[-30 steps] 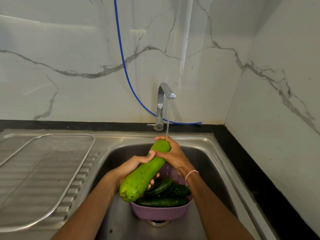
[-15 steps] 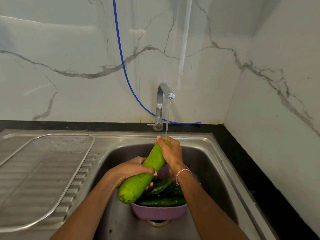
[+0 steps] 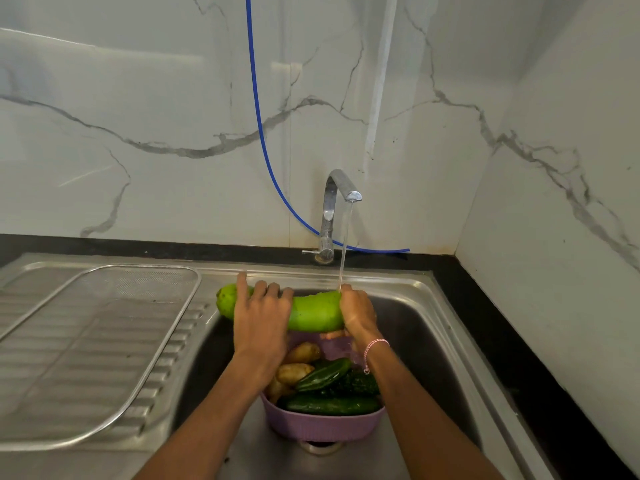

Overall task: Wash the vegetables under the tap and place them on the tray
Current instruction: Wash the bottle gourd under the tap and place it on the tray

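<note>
- The long light-green gourd (image 3: 313, 313) lies level in the air, below the tap (image 3: 332, 209) and reaching out to the tap's left, above the sink basin (image 3: 422, 341).
- The left hand (image 3: 259, 317) holds the gourd's left half from the near side. Its fingers (image 3: 266, 289) are curled over the top, and 1 finger lies straighter toward the blunt end.
- The right hand (image 3: 356, 313) is wrapped round the gourd's right end, straight below the tap's spout. Its wrist carries a pink-and-white thread bracelet (image 3: 375, 345).
- A thin stream of water (image 3: 344, 244) falls from the spout and lands where the right hand meets the gourd.
- A purple basket (image 3: 322, 429) sits on the basin floor, below the tap and nearer the camera, under both forearms.
- In the basket lie 2 dark green cucumbers (image 3: 332, 405), a knobbly dark bitter gourd (image 3: 356, 383) and, on the side left of the tap, brown potatoes (image 3: 303, 353).
- The mesh tray (image 3: 104, 323) rests on the ridged steel drainboard well to the left of the tap. It holds no vegetable.
- A blue hose (image 3: 258, 116) hangs down the marble wall left of the tap, passes behind the tap's base and ends on the black counter (image 3: 491, 323) just right of it.
</note>
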The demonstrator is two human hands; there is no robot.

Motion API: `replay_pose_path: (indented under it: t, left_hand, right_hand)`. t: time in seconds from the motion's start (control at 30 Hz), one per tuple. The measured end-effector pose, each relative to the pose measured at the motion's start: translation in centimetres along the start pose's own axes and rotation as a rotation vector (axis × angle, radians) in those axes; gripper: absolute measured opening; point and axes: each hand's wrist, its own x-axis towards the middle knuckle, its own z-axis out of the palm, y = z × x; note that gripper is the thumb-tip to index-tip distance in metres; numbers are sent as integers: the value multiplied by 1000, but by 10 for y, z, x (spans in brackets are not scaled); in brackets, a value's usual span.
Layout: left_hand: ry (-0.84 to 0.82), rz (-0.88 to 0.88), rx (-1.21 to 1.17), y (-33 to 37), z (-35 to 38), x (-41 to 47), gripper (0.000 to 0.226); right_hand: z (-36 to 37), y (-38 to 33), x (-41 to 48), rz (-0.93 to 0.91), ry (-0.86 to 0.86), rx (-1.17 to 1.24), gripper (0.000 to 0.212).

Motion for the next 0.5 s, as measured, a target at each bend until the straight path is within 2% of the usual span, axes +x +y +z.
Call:
replay_pose_path:
  t: [0.07,0.17,0.27,0.37,0.5]
  left_hand:
    - [23,65,-19,-2,1,3,65]
    - [-107,47,-119,-3,-5,3,70]
    - [-167,19,-310,2,-7,3,80]
    - [-235,34,-375,4,-10,4,87]
    - [-398,22,-540,-8,-8,4,88]
  right_hand:
    - [-8,6,11,33,-66,43,58]
    - [-21,9,11,94,-88,144,50]
    - [-26,6,17,17,-61,197,41]
    - [-25,8,21,-33,-3,165,57]
    - [-35,13,15,-71,-31,-67,66]
